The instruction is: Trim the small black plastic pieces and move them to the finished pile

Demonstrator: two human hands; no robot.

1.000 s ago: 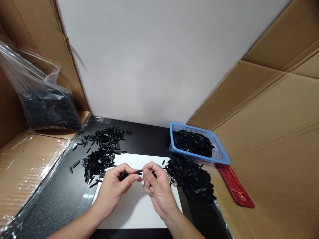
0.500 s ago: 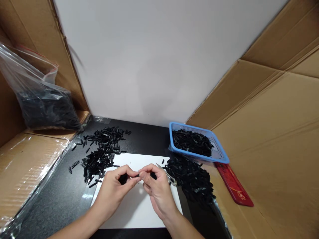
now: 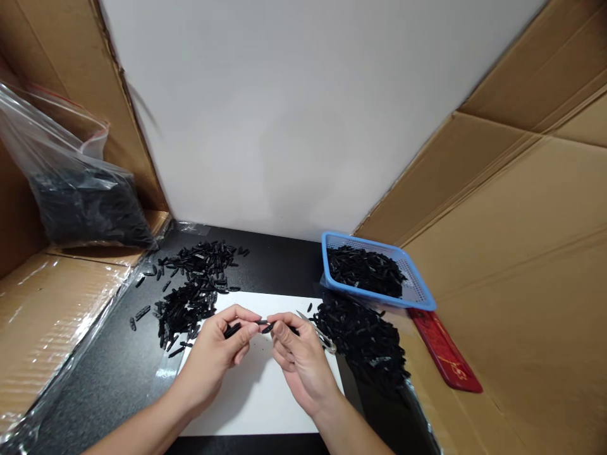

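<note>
My left hand (image 3: 215,357) pinches a small black plastic piece (image 3: 232,330) between thumb and fingers above a white sheet (image 3: 258,395). My right hand (image 3: 298,363) grips another small black piece (image 3: 268,327) at its fingertips, and metal tweezers (image 3: 318,335) stick out from it toward the right. The two pieces almost meet between the hands. A loose pile of black pieces (image 3: 192,297) lies left of the hands. A second, denser pile (image 3: 365,344) lies to their right.
A blue mesh basket (image 3: 417,294) holding black pieces sits at the back right. A red flat object (image 3: 443,351) lies beside it. A clear plastic bag (image 3: 76,189) of black pieces rests on cardboard at the left. Cardboard walls enclose both sides; a white panel stands behind.
Both hands have risen slightly and drawn a little apart, so the black pieces at the fingertips now show between them.
</note>
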